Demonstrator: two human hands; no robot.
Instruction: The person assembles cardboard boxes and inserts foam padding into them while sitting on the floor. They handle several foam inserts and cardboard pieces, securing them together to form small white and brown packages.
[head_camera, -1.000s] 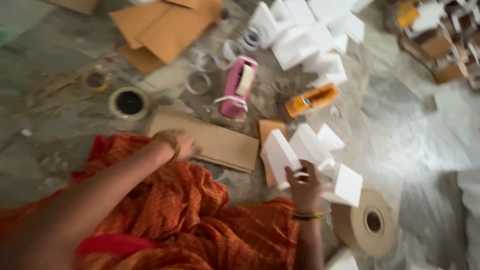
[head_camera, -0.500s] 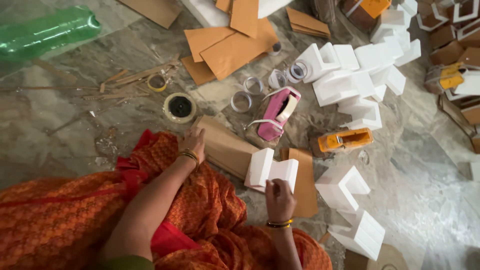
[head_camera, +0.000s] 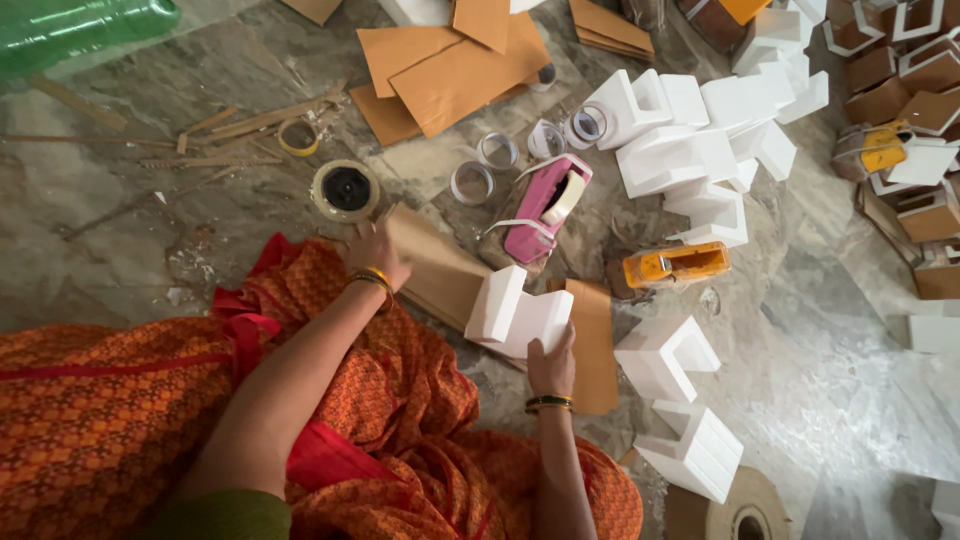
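Packing step, pictured mid-frame: right hand (head_camera: 551, 366) gripping white foam block (head_camera: 518, 312); left hand (head_camera: 375, 252) flat and open on brown cardboard sheet (head_camera: 440, 272). Next, probably: seating block onto sheet, needing alignment. Stone floor (head_camera: 150, 230) strewn with foam pieces, tape rolls, pink tape dispenser (head_camera: 545, 205).

The green plastic bottle (head_camera: 85, 28) ran off the picture's top left corner, so its neck and cap could not be seen. The brown paper roll (head_camera: 735, 512) was cut by the bottom edge, only its upper half showing. The left hand (head_camera: 375, 255) lay on the flat cardboard piece (head_camera: 440, 275), its fingertips too blurred to count. The right hand (head_camera: 551, 365) covered the near edge of the white foam block (head_camera: 515, 312). Boxes (head_camera: 905, 110) by the floor's far right edge were cropped, their contents too small to tell.
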